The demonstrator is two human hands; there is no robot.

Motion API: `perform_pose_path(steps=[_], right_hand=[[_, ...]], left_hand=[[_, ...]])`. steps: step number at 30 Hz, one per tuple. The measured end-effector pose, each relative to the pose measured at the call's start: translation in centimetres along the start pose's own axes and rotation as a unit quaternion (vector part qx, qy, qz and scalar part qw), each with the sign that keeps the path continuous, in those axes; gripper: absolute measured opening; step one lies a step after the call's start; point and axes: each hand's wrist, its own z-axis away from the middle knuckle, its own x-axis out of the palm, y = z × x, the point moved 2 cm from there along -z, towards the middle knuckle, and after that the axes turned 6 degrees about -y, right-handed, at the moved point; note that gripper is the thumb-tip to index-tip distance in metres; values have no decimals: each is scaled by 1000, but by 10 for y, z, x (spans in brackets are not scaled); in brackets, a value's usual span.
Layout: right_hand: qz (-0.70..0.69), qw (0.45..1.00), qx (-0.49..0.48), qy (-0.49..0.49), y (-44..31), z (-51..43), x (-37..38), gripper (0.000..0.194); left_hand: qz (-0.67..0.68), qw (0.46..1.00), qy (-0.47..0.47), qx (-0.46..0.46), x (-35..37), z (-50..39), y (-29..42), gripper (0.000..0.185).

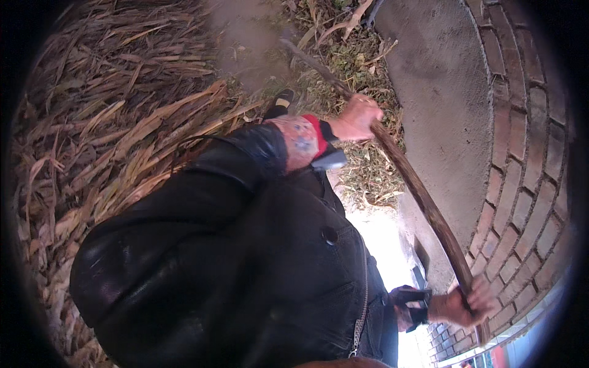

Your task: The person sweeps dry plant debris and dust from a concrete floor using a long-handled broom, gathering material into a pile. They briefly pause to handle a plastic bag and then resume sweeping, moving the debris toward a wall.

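A long, slightly bent wooden pole (421,193) slants from the upper middle down to the lower right. My left hand (363,117) is closed around its upper part, with a red cuff and a dark strap at the wrist. Near the pole's lower-right end, my right hand (469,301) grips it, somewhat blurred; a black strap is on that wrist. The pole's far end fades into a dusty blur over dry plant litter (368,170), so whatever it may carry cannot be made out. A grey blurred object (329,160) lies by my left wrist.
Dry stalks and leaves (115,115) cover the ground at left. A curved brick wall (511,184) rises at right, with a rough cement surface (441,92) along its base. A dark shoe (283,99) shows among the stalks. Bright light glares beside the dark jacket (257,257).
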Motion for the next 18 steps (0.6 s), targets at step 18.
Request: perform_pose_path(steps=[18], right_hand=[[201,972,-122,11,-96,18,-16,29]], left_hand=[[76,997,10,-10,67,21,104,27]])
